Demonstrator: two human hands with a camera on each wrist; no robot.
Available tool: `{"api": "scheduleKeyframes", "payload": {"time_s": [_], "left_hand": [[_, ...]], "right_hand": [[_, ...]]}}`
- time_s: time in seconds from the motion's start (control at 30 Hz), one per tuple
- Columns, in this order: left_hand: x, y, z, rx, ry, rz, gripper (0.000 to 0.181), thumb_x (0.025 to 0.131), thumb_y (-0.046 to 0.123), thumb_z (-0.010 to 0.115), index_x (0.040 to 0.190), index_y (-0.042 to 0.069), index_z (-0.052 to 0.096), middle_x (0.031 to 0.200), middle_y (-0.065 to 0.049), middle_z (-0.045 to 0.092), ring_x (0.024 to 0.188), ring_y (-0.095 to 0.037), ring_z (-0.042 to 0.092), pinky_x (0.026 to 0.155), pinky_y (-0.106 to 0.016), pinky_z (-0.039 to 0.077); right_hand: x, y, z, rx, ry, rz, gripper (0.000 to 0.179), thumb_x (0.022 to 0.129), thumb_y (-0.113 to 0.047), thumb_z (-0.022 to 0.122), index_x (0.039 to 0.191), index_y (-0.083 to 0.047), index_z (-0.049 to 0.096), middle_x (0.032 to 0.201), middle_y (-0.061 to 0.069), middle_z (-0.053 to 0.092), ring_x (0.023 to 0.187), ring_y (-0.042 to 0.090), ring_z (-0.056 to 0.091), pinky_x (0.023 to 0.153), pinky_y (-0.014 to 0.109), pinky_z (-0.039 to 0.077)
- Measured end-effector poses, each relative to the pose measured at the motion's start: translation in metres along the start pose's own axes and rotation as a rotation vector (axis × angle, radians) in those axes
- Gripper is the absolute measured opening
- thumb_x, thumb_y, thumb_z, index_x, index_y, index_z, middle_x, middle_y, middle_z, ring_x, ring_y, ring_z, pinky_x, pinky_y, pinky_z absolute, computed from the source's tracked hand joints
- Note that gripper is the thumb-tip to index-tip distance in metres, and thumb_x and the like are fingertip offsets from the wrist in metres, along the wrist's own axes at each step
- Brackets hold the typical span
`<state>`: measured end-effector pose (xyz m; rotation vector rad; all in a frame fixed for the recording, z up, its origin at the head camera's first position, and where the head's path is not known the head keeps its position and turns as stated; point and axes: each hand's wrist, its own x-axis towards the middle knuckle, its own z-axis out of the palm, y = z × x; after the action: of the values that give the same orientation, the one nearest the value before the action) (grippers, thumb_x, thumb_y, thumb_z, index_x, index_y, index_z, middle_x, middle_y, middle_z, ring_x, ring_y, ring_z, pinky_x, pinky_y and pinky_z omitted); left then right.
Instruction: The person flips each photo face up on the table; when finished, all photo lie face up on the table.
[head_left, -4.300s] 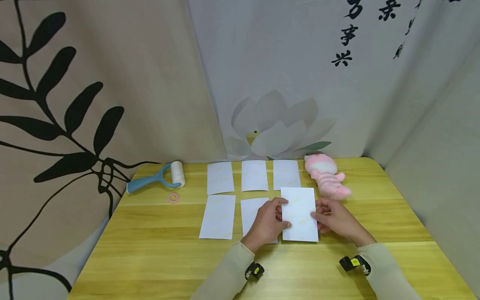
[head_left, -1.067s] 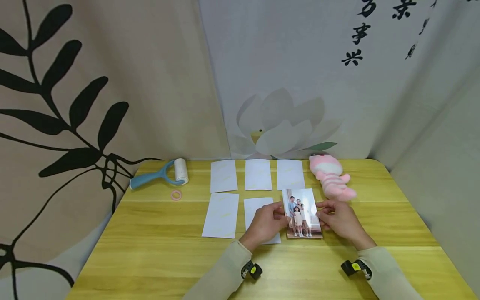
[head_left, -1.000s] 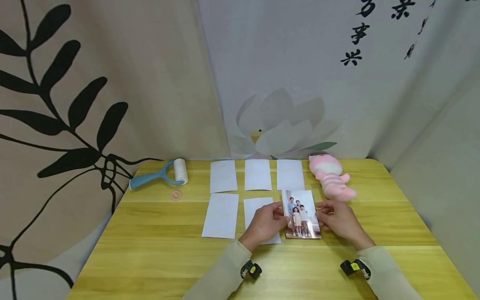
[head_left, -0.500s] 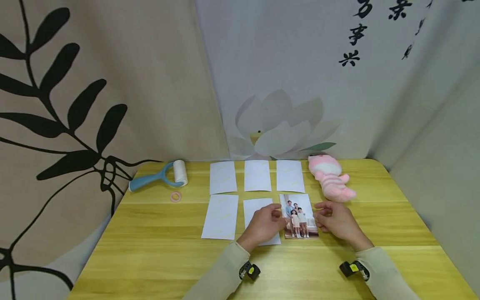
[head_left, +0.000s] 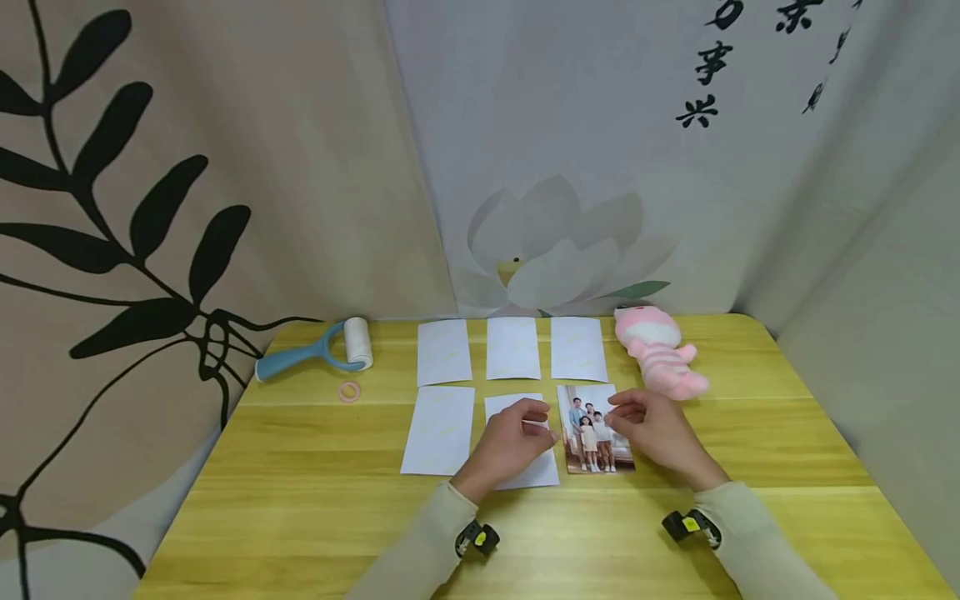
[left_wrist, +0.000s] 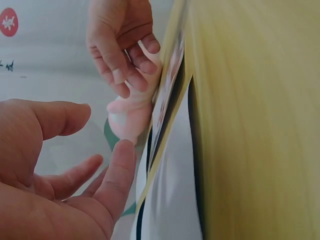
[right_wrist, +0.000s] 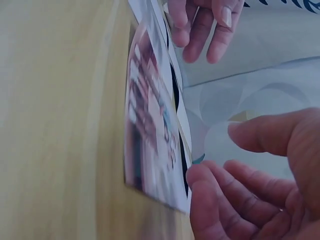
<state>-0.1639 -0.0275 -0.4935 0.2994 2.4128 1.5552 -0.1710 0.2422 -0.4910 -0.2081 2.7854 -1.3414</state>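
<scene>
A photo of a family group [head_left: 588, 446] lies face up at the right end of the front row of cards. My right hand [head_left: 656, 433] hovers over its right side, fingers loosely bent and thumb apart, holding nothing. Above the blank front middle card [head_left: 536, 473] is my left hand [head_left: 504, 446], its fingers relaxed and nothing between them; it covers part of that card. In the left wrist view the left hand [left_wrist: 65, 175] has a wide gap between thumb and fingers. The right wrist view shows the photo [right_wrist: 150, 125] flat beside the right hand [right_wrist: 250, 190].
Blank white cards lie at front left [head_left: 438, 429], back left [head_left: 444, 352], back middle [head_left: 513, 348] and back right [head_left: 578, 348]. A pink plush toy [head_left: 660, 354] lies at the right. Leftward are a blue-handled lint roller [head_left: 315, 352] and a pink ring [head_left: 348, 392].
The card both hands held at first white side up was turned to its photo side and laid on the table. Both hands have let go; each has since shifted left.
</scene>
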Motion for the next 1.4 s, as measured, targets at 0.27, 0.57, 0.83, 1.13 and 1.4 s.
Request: {"api": "scheduleKeyframes", "payload": {"time_s": [0.27,0.57,0.83,1.13,1.4], "left_hand": [[-0.01,-0.009,-0.026,-0.027,0.046,-0.013,0.052,0.094,0.025,0.082,0.139,0.007,0.063,0.136,-0.013,0.066,0.12,-0.027,0.067,0.098,-0.047,0.058],[-0.027,-0.022,-0.038,0.031,0.064,0.005,0.059,0.086,0.021,0.09,0.135,0.003,0.061,0.128,-0.017,0.065,0.112,-0.031,0.065,0.1,-0.046,0.056],[-0.041,-0.025,-0.042,0.114,0.079,0.013,0.067,0.081,0.023,0.094,0.136,0.006,0.06,0.126,-0.014,0.062,0.104,-0.025,0.058,0.089,-0.036,0.051],[-0.043,-0.032,-0.035,0.179,0.003,0.067,0.083,0.071,0.019,0.099,0.141,0.007,0.056,0.131,-0.017,0.055,0.1,-0.024,0.055,0.082,-0.03,0.048],[-0.041,-0.033,-0.035,0.314,-0.061,0.121,0.091,0.068,0.019,0.1,0.146,0.008,0.053,0.152,-0.014,0.049,0.142,-0.033,0.042,0.118,-0.052,0.042]], "right_hand": [[0.013,-0.015,0.014,0.024,-0.008,-0.013,0.032,0.098,-0.021,0.077,0.121,0.0,0.071,0.105,0.009,0.076,0.092,0.018,0.069,0.079,0.027,0.057],[0.034,-0.033,0.034,0.022,-0.008,-0.062,0.027,0.097,-0.021,0.077,0.119,-0.004,0.075,0.099,0.003,0.077,0.09,0.017,0.069,0.077,0.029,0.056],[0.057,-0.049,0.058,0.029,-0.06,-0.129,0.028,0.098,-0.023,0.076,0.121,-0.007,0.074,0.104,0.001,0.077,0.095,0.017,0.07,0.082,0.034,0.057],[0.071,-0.047,0.077,-0.03,-0.131,-0.123,0.03,0.098,-0.023,0.076,0.124,-0.009,0.073,0.12,0.006,0.075,0.115,0.028,0.068,0.098,0.05,0.056],[0.082,-0.043,0.086,-0.157,-0.19,-0.17,0.03,0.098,-0.019,0.075,0.127,-0.01,0.073,0.125,0.006,0.077,0.122,0.029,0.069,0.107,0.051,0.053]]}}
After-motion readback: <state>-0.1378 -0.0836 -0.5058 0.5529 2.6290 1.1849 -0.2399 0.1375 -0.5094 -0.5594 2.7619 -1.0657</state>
